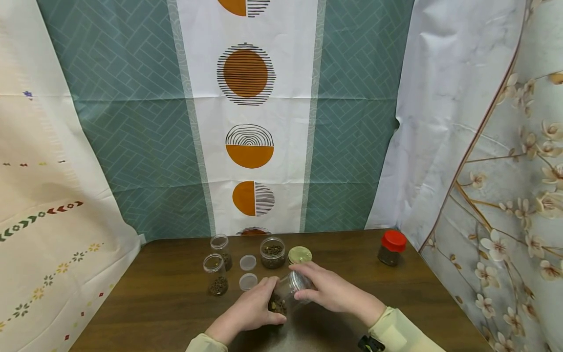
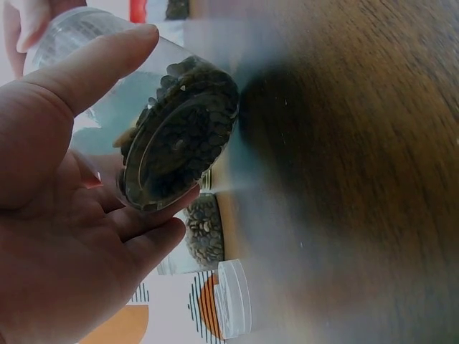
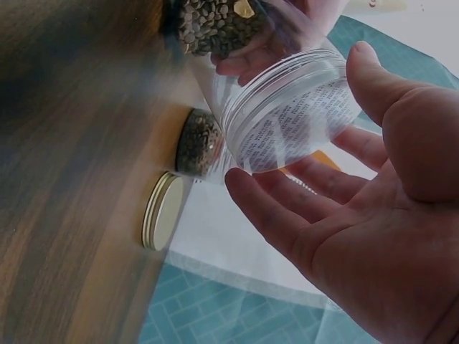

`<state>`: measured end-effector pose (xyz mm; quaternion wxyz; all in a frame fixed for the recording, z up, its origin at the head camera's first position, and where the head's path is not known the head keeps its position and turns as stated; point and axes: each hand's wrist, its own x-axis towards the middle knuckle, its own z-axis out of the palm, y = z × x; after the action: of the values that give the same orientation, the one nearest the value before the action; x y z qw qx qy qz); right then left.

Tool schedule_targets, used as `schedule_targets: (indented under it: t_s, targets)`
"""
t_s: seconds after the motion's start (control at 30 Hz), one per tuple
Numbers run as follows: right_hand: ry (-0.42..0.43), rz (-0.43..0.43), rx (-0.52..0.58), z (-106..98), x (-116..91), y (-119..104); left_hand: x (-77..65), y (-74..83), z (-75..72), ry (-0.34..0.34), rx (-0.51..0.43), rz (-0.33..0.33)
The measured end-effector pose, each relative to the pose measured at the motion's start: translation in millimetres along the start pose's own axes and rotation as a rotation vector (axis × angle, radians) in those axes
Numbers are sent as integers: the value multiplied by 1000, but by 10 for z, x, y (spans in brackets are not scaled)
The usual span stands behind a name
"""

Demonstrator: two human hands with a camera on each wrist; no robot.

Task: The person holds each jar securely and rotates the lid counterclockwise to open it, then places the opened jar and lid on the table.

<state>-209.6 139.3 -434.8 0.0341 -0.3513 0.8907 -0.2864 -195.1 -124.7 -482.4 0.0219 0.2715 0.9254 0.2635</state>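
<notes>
A clear plastic jar [image 1: 282, 291] of small dark seeds is tilted over the front of the table, its top leaning to the right. My left hand [image 1: 252, 307] grips its lower body, with the thumb [image 2: 118, 54] on one side and the fingers behind. The seeds [image 2: 190, 122] lie against the jar's bottom. At the top end is a clear ribbed lid [image 3: 294, 115] with printed text across it. My right hand [image 1: 332, 289] holds this lid at its rim between the thumb and the fingers.
Two tall clear jars [image 1: 217, 285] with dark contents stand at left, beside two clear lids [image 1: 248, 262]. Behind the hands are a wide open jar [image 1: 272, 259] and a gold lid [image 1: 300, 254]. A red-lidded jar [image 1: 392, 247] stands back right. Patterned cloth hangs around the table.
</notes>
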Motion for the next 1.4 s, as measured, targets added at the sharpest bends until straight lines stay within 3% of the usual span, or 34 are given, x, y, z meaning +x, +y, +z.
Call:
schedule_targets:
  t_s: [1.0, 1.2, 1.4]
  targets:
    - [-29, -107, -1, -37, -25, 28, -4, -18, -8, -5, -6, -14]
    - [-43, -71, 18, -19, -15, 36, -11, -18, -1, -7, -2, -10]
    - [-2, 14, -5, 19, 25, 16, -4, -6, -5, -15, -4, -16]
